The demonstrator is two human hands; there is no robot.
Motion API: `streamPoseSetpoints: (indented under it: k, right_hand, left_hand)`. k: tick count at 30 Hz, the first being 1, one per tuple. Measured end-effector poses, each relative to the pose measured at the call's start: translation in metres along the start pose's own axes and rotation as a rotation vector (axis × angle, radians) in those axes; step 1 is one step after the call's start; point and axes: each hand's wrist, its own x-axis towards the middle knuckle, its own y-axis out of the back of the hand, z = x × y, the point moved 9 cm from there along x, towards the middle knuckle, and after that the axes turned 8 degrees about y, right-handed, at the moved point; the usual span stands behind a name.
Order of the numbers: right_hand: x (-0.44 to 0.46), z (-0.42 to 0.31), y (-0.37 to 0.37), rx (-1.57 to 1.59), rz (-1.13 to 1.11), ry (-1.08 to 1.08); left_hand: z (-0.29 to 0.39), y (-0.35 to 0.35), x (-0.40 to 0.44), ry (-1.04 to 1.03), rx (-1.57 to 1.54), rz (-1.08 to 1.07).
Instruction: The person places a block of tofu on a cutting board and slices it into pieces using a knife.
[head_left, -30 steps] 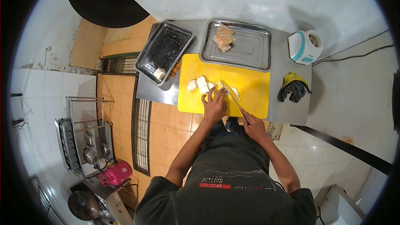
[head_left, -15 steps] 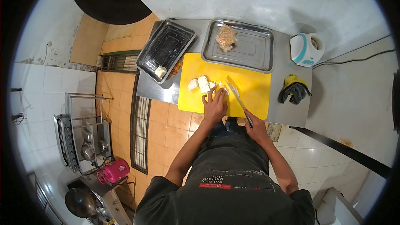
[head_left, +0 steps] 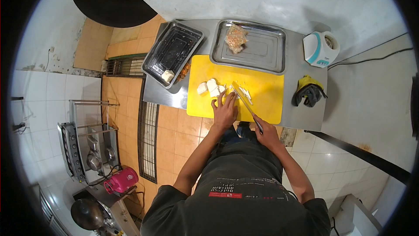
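My right hand [head_left: 265,130] is closed round the dark handle of a kitchen knife [head_left: 244,99]. Its blade slants up and to the left over the yellow cutting board [head_left: 262,105]. The fingertips of my left hand [head_left: 225,110] press on a white, tofu-like piece, mostly hidden under them, beside the blade. Thin white strips [head_left: 248,95] lie just right of the knife. Left of the blade, beyond my left fingers, sit larger white tofu-like blocks [head_left: 212,87] and a smaller one [head_left: 202,88].
A dark metal tray [head_left: 172,46] holding one white block [head_left: 167,76] stands at left. Behind the board, a steel tray [head_left: 266,52] holds a bagged orange-and-white food [head_left: 236,37]. At right are a white-and-teal appliance [head_left: 321,49] and a black-and-yellow cloth [head_left: 309,92].
The knife has shifted a little to the left, closer to my left fingertips. More white strips now show to the right of its blade. My left hand stays nearly in place.
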Motion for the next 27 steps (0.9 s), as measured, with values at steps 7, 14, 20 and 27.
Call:
streamPoseSetpoints:
  k: [7,14,20,27]
  right_hand:
    - [-0.003,0.002,-0.003,0.018,-0.034,-0.047]
    - [-0.005,-0.004,0.005,-0.039,-0.108,-0.091]
    - [-0.003,-0.012,0.019,-0.069,-0.135,-0.08]
    - [-0.015,-0.017,0.04,-0.056,-0.174,-0.117]
  left_hand:
    - [0.003,0.003,0.001,-0.008,0.005,0.018]
    - [0.001,0.001,0.0,-0.011,-0.015,0.024]
    - [0.001,0.001,0.0,-0.003,-0.018,0.022]
    - [0.002,0.002,0.0,0.002,-0.019,0.011]
